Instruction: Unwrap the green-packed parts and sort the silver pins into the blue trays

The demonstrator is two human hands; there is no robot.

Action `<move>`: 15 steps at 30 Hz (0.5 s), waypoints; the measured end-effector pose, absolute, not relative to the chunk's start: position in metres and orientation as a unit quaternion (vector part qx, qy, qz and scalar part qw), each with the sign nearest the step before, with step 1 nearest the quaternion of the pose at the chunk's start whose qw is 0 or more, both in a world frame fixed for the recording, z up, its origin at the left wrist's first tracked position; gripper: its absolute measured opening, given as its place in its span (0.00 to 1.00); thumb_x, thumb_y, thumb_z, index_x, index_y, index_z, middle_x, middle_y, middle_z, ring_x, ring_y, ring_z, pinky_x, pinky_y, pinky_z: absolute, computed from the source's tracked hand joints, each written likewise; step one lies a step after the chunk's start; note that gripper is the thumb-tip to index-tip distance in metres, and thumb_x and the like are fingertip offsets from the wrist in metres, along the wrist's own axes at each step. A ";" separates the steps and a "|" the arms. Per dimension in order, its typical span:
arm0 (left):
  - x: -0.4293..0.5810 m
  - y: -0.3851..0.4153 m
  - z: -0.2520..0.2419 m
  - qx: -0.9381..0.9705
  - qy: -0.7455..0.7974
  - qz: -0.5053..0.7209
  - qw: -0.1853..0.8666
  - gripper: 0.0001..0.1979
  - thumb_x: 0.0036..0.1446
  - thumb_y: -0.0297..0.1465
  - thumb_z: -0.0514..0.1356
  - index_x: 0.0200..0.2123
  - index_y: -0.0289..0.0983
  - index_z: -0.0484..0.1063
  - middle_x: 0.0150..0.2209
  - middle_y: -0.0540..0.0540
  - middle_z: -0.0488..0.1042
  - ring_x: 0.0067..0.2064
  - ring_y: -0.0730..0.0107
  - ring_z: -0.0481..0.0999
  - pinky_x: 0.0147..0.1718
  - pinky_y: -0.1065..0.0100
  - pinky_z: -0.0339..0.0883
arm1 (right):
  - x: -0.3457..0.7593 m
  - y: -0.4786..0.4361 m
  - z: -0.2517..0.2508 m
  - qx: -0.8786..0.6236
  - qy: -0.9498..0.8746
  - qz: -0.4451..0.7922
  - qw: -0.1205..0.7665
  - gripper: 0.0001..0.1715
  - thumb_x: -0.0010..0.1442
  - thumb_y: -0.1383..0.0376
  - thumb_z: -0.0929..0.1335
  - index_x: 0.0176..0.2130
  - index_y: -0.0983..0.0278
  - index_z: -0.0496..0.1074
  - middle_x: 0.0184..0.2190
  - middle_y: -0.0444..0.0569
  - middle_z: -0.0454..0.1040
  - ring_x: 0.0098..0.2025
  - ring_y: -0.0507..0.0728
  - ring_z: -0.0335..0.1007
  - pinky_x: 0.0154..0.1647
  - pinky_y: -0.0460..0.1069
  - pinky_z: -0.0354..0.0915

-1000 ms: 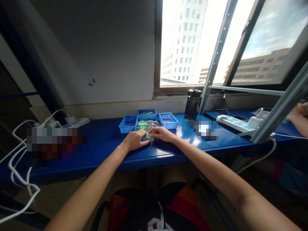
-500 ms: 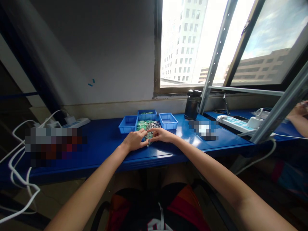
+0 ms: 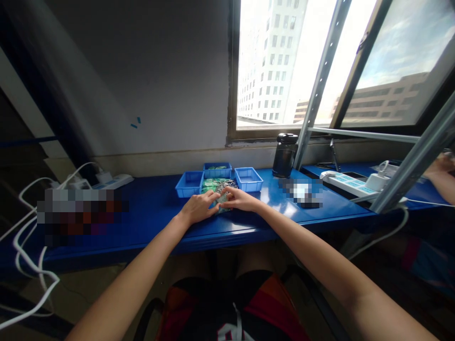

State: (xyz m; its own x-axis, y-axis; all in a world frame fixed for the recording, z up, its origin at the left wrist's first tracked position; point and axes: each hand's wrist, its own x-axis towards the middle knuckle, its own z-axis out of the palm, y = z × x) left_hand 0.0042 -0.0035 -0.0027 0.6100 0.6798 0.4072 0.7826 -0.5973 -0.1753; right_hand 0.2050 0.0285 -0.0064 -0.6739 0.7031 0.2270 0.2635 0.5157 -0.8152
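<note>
My left hand and my right hand meet over the table's front part, fingers curled toward each other and fingertips close. Between them shows a small pale-green, see-through piece, perhaps a plastic packet; the fingers cover most of it. Just beyond my hands lies a pile of small shiny metal pieces, too small to name. Green plastic packets lie at its left. Around the pile stand three blue bins: a left bin, a right bin and a back bin with green packets inside.
A black flask stands by the window on the blue table. White power strips and cables lie at both sides. A metal shelf post rises at the right. Another person's arm shows at the far right.
My fingers have shifted slightly around the small piece. The right fingers are more curled, and the bit that hung below the fingertips no longer shows there. Bins and pile have not moved.
</note>
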 end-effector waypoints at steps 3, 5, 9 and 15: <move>0.003 -0.002 -0.005 -0.882 -0.411 -0.157 0.169 0.15 0.59 0.37 0.49 0.48 0.40 0.62 0.43 0.44 0.71 0.37 0.65 0.76 0.29 0.71 0.67 | 0.206 0.028 -0.005 -0.285 -0.827 0.393 0.284 0.22 0.50 0.56 0.70 0.40 0.64 0.62 0.18 0.36 0.61 0.22 0.49 0.62 0.26 0.44 0.58; 0.003 -0.001 -0.006 -0.882 -0.408 -0.164 0.169 0.15 0.59 0.37 0.49 0.48 0.40 0.62 0.44 0.44 0.70 0.37 0.65 0.76 0.29 0.71 0.68 | 0.206 0.028 -0.004 -0.282 -0.825 0.394 0.291 0.21 0.50 0.56 0.70 0.39 0.64 0.62 0.18 0.36 0.60 0.22 0.48 0.60 0.26 0.44 0.58; 0.003 -0.002 -0.005 -0.885 -0.397 -0.179 0.166 0.16 0.60 0.37 0.49 0.49 0.39 0.62 0.46 0.44 0.70 0.38 0.65 0.75 0.30 0.70 0.68 | 0.206 0.030 -0.005 -0.279 -0.819 0.402 0.299 0.21 0.50 0.54 0.69 0.38 0.65 0.63 0.18 0.37 0.60 0.23 0.49 0.60 0.26 0.44 0.58; 0.002 -0.001 -0.004 -0.885 -0.397 -0.194 0.145 0.15 0.59 0.37 0.50 0.47 0.37 0.64 0.42 0.44 0.72 0.37 0.67 0.75 0.31 0.72 0.67 | 0.207 0.034 -0.008 -0.281 -0.825 0.385 0.303 0.21 0.50 0.53 0.69 0.37 0.66 0.64 0.21 0.39 0.64 0.24 0.50 0.62 0.27 0.45 0.59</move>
